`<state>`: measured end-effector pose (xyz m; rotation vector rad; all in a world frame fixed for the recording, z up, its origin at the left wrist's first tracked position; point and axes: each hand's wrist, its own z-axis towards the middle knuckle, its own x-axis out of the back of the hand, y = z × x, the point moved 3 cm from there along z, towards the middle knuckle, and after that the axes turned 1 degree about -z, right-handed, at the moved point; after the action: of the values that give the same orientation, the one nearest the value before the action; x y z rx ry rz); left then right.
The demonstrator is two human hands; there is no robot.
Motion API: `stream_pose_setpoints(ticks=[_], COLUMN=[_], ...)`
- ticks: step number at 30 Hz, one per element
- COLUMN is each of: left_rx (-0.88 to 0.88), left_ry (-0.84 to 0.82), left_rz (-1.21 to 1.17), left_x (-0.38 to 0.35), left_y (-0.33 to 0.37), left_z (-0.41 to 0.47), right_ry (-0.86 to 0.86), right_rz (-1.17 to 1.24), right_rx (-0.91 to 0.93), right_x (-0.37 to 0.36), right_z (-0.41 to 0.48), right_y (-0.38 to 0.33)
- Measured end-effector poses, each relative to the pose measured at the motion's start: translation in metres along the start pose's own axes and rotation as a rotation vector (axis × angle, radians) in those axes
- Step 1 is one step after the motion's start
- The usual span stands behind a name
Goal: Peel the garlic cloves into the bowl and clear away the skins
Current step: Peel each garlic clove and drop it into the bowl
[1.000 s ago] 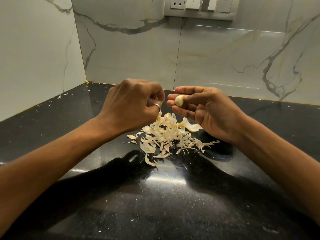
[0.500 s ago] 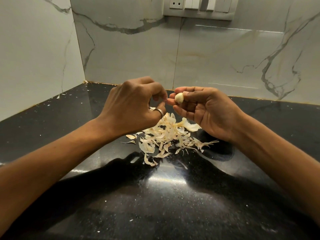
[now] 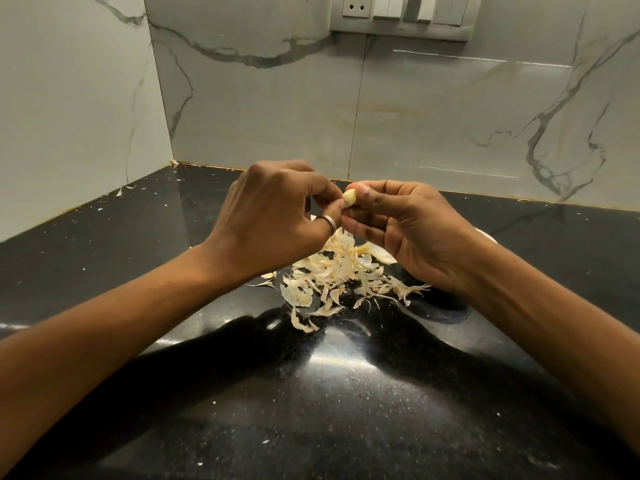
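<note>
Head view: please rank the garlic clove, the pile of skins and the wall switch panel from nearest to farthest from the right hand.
1. garlic clove: pinched by the right hand, touching it.
2. pile of skins: on the counter, just beneath the hand.
3. switch panel: high on the back wall, well beyond the hand.

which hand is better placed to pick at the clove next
Left, probably. The right hand pinches the garlic clove and steadies it, while the left hand has its thumb and forefinger pinching the clove's end, above the pile of skins.
</note>
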<state>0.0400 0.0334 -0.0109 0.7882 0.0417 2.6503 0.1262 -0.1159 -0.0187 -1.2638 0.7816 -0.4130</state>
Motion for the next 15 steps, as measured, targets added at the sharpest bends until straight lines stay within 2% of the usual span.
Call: stream_pose_setpoints(ticks=[15], left_rx=[0.005], left_ry=[0.03], left_rz=[0.031], left_x=[-0.004], left_y=[-0.0005], left_z=[-0.0023], right_ry=[0.038], right_rz=[-0.026], right_rx=[0.061], right_x=[-0.0045], right_z=[-0.0019], right_y=[0.0032])
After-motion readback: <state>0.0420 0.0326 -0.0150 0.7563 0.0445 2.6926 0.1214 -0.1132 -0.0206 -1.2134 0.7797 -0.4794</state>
